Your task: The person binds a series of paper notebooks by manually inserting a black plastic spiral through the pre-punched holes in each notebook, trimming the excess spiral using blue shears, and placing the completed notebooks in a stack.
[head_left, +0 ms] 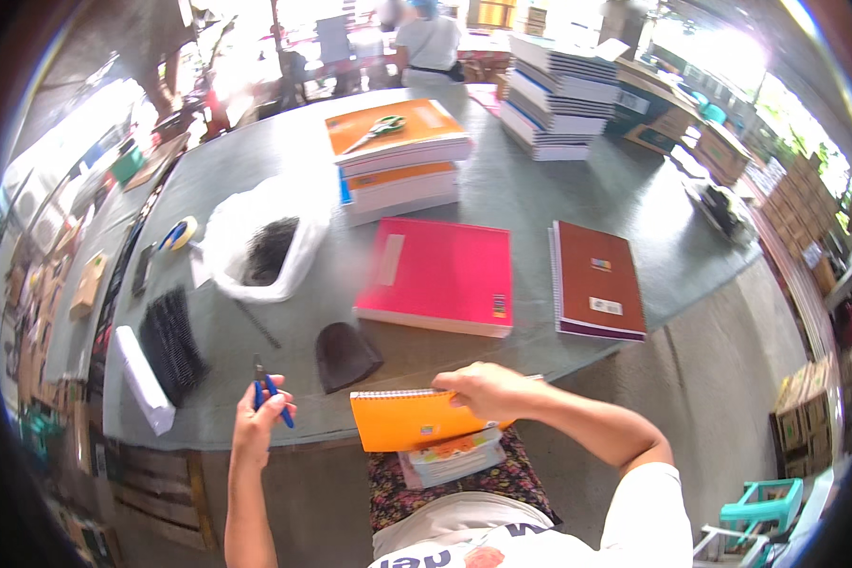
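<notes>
My left hand [257, 423] is closed around blue-handled pliers [259, 386], their jaws pointing up over the table's near edge. With my right hand [488, 390] I grip the top edge of an orange spiral notebook [398, 421], which is tilted at the table edge above my lap. Below it, a light-coloured printed packet or book [454, 459] rests on my flowered clothing. A dark brown, rounded flat piece [344, 357] lies between my hands on the table. Just beyond the notebook sits a pink-covered stack [440, 275], and a brown spiral notebook [598, 279] lies right of it.
On the left are a white-lined container [225, 232] of black strands, black spiral coils [172, 346], a white roll [144, 379] and tape [180, 232]. Scissors [379, 133] top an orange-covered stack [402, 189]. A tall book stack [554, 104] and cartons [648, 109] stand far right.
</notes>
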A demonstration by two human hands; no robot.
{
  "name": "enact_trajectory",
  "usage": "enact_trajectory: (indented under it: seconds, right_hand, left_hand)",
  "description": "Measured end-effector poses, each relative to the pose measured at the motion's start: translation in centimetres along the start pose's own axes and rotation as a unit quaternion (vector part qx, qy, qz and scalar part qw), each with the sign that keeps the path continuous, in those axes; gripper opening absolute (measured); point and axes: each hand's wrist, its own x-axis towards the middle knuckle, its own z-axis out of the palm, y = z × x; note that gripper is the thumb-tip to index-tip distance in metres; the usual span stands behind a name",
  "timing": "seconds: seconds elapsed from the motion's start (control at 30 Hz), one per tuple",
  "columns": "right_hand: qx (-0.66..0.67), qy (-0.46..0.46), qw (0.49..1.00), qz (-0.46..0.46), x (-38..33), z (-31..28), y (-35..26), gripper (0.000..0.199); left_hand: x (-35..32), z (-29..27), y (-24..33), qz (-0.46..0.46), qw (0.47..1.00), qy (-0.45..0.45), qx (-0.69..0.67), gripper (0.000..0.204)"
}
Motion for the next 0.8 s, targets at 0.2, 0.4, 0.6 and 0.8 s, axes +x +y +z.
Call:
enact_trajectory:
  seconds: [0.2,0.4,0.6,0.8]
  right_hand:
    - [-0.186,0.115,0.972,0.086,-10.2,-15.6,2.4,0.036]
    - [-0.457,0.148,0.859,0.177,-5.1,-18.6,13.5,0.02]
    - [-0.141,0.351,0.84,0.389,-2.1,-6.4,25.5,0.059]
    - [-0.159,0.308,0.913,0.216,-6.5,-5.5,27.1,0.06]
  left_hand:
    - [2.7,0.9,0.5,0.023,0.998,0.024,0.049,0.034]
    - [5.1,-0.4,-1.3,0.083,0.976,0.084,0.184,0.032]
    - [5.9,-2.3,-4.6,0.17,0.872,0.187,0.42,0.039]
    - [6.5,-2.4,-6.5,0.226,0.775,0.239,0.54,0.045]
